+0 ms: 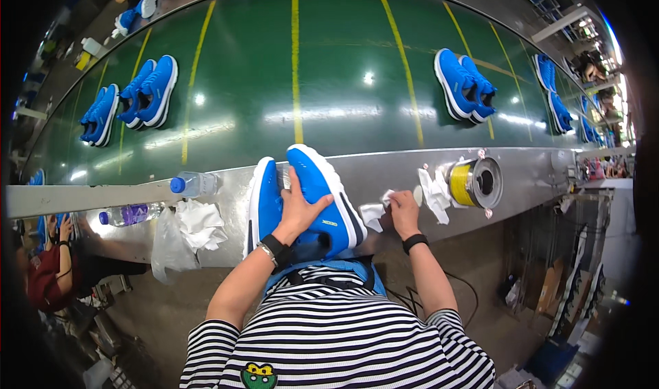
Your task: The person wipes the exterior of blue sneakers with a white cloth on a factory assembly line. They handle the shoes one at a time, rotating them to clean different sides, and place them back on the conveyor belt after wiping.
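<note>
A pair of blue sneakers with white soles stands on the metal ledge before me, a left shoe (266, 200) and a right shoe (336, 214). My left hand (296, 212) grips the right shoe, thumb across its upper and a finger along its inner side. To the right, my right hand (403, 212) is closed, pinching a crumpled white wipe (388, 198) at its fingertips. Another white scrap (372, 216) lies just left of that hand. Beyond its other side, more white wipes (434, 195) are bunched beside a yellow-banded metal can (475, 182).
Behind the ledge runs a green conveyor belt (247, 66) with yellow lines, carrying blue sneaker pairs left (149, 92) and right (467, 86). Bottles (195, 184), crumpled white paper (200, 224) and a clear plastic bag (171, 248) lie left. A person (51, 272) sits at far left.
</note>
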Demonstrator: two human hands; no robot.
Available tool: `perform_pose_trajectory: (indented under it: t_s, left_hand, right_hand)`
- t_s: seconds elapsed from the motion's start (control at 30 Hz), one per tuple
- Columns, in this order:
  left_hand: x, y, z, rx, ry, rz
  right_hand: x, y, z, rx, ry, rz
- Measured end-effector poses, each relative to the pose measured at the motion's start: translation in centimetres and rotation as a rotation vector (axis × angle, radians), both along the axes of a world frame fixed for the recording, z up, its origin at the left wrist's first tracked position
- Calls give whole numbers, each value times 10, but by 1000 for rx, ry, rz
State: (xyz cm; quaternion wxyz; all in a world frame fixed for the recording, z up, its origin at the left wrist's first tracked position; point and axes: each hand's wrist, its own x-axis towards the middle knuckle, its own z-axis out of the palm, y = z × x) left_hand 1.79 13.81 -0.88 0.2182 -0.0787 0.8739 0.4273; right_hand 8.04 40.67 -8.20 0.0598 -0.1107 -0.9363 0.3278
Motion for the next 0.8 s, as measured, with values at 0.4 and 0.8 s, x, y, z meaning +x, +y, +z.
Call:
perform_pose_trajectory:
  t_s: [0.4, 0.8]
  left_hand:
    - [-8, 32, 17, -282, -49, -202]
    - [-6, 40, 18, -264, -45, -157]
  right_hand:
    - [-108, -84, 80, -492, 5, 308]
    - [-154, -97, 60, -389, -119, 611]
